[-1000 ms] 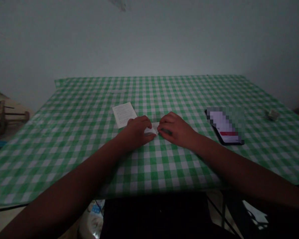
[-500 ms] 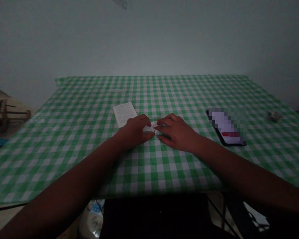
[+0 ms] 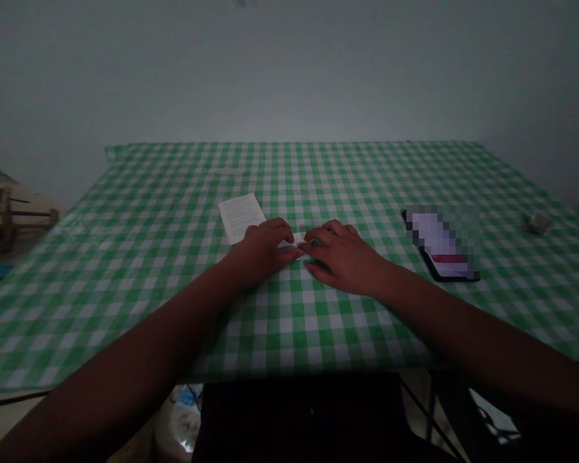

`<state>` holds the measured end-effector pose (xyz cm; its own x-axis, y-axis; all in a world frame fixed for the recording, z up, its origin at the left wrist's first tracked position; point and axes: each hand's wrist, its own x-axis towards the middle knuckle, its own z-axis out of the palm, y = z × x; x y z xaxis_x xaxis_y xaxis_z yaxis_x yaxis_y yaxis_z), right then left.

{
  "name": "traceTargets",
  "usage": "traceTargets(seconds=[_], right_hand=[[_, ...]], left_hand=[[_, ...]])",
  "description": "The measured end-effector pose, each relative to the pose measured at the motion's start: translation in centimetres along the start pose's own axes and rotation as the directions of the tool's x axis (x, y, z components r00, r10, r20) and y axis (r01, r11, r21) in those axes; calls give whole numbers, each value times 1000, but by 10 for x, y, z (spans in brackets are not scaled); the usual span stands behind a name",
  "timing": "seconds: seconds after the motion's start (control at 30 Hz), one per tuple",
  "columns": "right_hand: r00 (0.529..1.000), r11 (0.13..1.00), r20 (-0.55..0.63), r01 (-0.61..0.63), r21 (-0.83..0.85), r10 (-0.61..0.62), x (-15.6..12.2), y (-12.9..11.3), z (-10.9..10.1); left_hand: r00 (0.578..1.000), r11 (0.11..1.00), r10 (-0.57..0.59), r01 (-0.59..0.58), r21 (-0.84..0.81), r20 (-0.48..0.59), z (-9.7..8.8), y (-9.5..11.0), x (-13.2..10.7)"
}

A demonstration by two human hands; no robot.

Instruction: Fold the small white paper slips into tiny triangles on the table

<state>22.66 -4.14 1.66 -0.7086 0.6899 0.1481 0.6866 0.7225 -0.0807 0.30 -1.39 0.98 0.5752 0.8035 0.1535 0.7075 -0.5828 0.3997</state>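
A small piece of folded white paper (image 3: pixel 298 238) lies low over the checked cloth, mostly hidden by my fingers. My left hand (image 3: pixel 265 251) pinches its left part between thumb and fingers. On the other side my right hand (image 3: pixel 340 254) has its fingertips closed on the paper's right part, close to my left thumb. Just behind my left hand rests a flat printed sheet or booklet (image 3: pixel 241 213), its near right corner covered by that hand.
A green and white checked cloth (image 3: pixel 289 321) covers the table. To the right lies a phone (image 3: pixel 444 247) with a lit, partly blurred screen. A small clear object (image 3: pixel 539 222) sits near the right edge. Behind the table stands a pale wall (image 3: pixel 289 71).
The paper between my fingers looks flatter and narrower than before, with less of it showing. My left thumb has shifted slightly to the right; the view has tilted a little.
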Motion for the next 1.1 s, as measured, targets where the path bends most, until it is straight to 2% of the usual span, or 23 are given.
traceTargets(seconds=[0.2,0.73,1.1], right_hand=[[1000,1000,19,-11,-11,11,0,-1,0],[1000,999,9,-27,-48,27,0,-3,2],[999,998,31,-27,-62,29,-1,-5,1]], left_hand=[[999,999,-47,47,10,1,2,2,0],[997,996,-82,81,34,11,0,9,0],[996,999,-33,34,-13,79,-9,3,-2]])
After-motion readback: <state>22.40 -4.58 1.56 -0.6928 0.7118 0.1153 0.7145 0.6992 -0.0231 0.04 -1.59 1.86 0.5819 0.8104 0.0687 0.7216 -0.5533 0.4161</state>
